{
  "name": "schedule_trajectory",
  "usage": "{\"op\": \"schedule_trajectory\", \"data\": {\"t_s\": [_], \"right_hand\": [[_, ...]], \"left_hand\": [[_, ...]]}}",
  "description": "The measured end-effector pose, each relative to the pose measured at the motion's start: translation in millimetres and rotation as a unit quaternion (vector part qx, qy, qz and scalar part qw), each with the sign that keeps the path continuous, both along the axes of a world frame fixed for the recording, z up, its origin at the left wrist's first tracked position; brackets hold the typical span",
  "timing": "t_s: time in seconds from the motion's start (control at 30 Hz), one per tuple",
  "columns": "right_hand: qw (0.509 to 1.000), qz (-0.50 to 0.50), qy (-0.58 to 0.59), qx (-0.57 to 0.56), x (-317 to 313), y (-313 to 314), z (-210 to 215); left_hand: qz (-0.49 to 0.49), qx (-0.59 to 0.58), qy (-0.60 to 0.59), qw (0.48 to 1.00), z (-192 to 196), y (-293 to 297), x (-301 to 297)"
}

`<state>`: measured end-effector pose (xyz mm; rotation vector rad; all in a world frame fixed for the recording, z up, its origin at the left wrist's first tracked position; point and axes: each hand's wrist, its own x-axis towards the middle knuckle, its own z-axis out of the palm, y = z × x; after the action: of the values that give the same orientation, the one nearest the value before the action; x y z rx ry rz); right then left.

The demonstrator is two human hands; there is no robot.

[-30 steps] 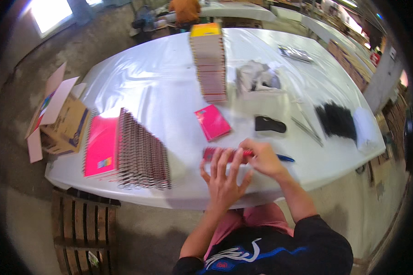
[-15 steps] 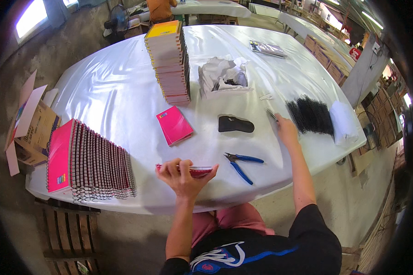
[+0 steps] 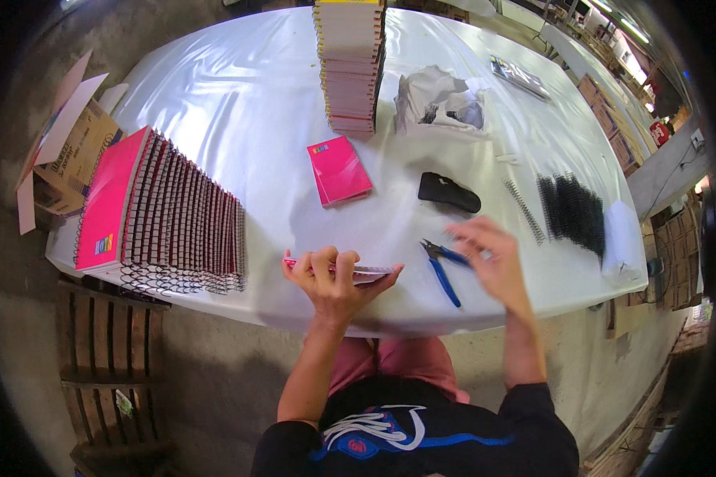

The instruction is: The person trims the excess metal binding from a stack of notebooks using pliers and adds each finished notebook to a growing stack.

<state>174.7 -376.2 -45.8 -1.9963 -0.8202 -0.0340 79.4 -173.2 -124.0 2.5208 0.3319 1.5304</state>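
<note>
My left hand (image 3: pixel 332 290) is closed around a pink-covered notebook (image 3: pixel 371 270), held edge-on above the table's near edge; my fingers hide much of it. My right hand (image 3: pixel 492 261) hovers, slightly blurred, by the blue-handled cutting pliers (image 3: pixel 444 280). Its fingers reach out toward the left, apart from the thumb. A small pale spot shows near the thumb, too unclear to name. One loose dark spiral coil (image 3: pixel 523 211) lies on the table beyond that hand. Beside it is a pile of black spiral coils (image 3: pixel 570 213).
Spiral-bound pink notebooks (image 3: pixel 179 219) form a stack at left, near an open carton (image 3: pixel 78 163). A tall notebook stack (image 3: pixel 348 75) rises at the back. Pink notebooks (image 3: pixel 340 171), a black pouch (image 3: pixel 449 192), torn white wrapping (image 3: pixel 437 103) and a white roll (image 3: pixel 622 242) lie around.
My right hand has left the loose coil, which stays on the table, and come back toward the pliers. My left hand still holds the notebook. The view has shifted.
</note>
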Motion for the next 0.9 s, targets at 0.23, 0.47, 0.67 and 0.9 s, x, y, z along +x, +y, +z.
{"op": "schedule_trajectory", "data": {"t_s": [0.23, 0.47, 0.67, 0.9], "right_hand": [[1.0, 0.005, 0.014, 0.002, -21, 35, -23], [0.995, 0.098, -0.002, -0.015, -15, 43, -25], [0.967, 0.181, 0.16, -0.082, -14, 40, -16], [0.965, 0.145, 0.183, -0.117, -26, 43, 6]], "left_hand": [[-0.014, -0.043, 0.1, 0.994, 4, -2, 6], [-0.006, -0.043, 0.095, 0.995, -2, -3, -2], [-0.001, -0.052, 0.127, 0.99, 2, -2, -7], [-0.002, -0.033, 0.098, 0.995, -2, 0, -17]]}}
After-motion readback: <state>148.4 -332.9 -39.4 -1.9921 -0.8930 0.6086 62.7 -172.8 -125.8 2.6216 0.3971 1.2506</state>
